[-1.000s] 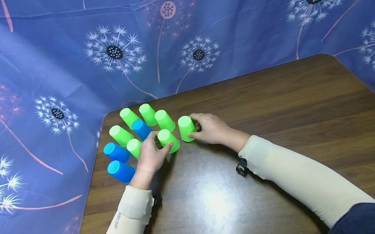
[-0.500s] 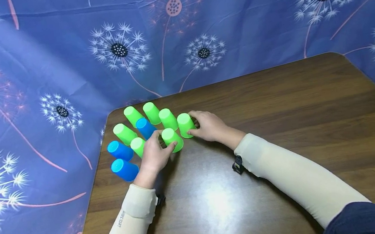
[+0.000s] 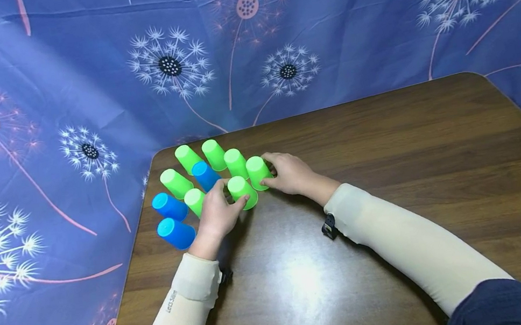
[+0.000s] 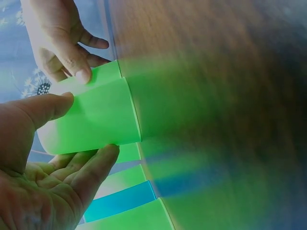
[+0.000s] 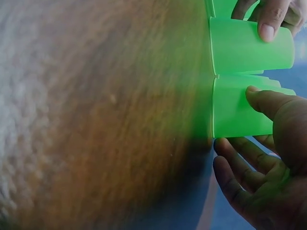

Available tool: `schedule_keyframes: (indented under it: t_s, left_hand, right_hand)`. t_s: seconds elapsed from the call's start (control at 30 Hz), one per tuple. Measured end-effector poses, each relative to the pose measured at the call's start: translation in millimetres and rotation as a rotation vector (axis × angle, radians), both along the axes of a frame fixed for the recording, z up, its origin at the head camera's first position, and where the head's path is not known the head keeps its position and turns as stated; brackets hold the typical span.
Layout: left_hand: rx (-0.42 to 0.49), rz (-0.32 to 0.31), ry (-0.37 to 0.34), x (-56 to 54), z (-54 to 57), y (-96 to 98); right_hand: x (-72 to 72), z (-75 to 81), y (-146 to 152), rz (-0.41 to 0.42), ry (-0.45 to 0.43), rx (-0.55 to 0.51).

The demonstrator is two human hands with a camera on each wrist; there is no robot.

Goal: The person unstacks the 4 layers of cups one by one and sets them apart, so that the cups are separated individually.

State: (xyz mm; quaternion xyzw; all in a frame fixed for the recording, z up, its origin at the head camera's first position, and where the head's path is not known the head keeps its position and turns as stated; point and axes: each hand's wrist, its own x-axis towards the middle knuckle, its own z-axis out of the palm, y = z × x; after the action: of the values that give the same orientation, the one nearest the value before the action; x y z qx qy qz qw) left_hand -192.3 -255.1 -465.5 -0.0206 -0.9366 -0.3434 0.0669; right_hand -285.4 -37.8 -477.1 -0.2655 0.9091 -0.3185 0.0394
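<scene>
Upside-down on the wooden table, a green cup [image 3: 242, 192] stands at the front of a group; my left hand [image 3: 217, 212] holds it between thumb and fingers. Just behind and to its right is a second green cup [image 3: 258, 171], which my right hand [image 3: 292, 174] grips from the right side. In the left wrist view, my left thumb lies on one side of the green cup [image 4: 96, 115] and the fingers on the other. From the right wrist, the two held cups appear side by side, the right-hand green cup [image 5: 235, 108] with its rim at the table.
Several more green cups and a few blue ones stand inverted behind and left of the hands, including a blue cup [image 3: 176, 233] at the near left and a green cup [image 3: 188, 158] farthest back. A patterned blue cloth [image 3: 351, 26] hangs along the table's [image 3: 417, 165] back and left edges.
My right hand has brought its green cup leftward, closing the gap to the cups beside it. The left hand keeps its hold on the front cup. The head view has shifted slightly.
</scene>
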Motion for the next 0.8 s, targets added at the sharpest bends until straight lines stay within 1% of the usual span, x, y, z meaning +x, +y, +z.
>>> schedule_keyframes:
  t_s: [0.33, 0.57, 0.7, 0.8]
  left_hand:
    - [0.008, 0.004, -0.017, 0.9, 4.3, 2.5]
    - [0.000, 0.008, -0.033, 1.3, 4.7, 2.7]
    - [0.001, 0.006, -0.039, 1.0, 4.1, 2.2]
    - [-0.002, -0.004, -0.060, 2.1, 3.0, 1.1]
  right_hand:
    - [-0.1, 1.1, -0.2, 0.002, 0.002, 0.024]
    - [1.6, 0.2, -0.4, -0.005, 0.007, 0.042]
    - [1.2, -2.6, 0.1, -0.003, 0.002, 0.057]
    - [0.3, -6.5, 1.5, 0.006, -0.014, 0.040]
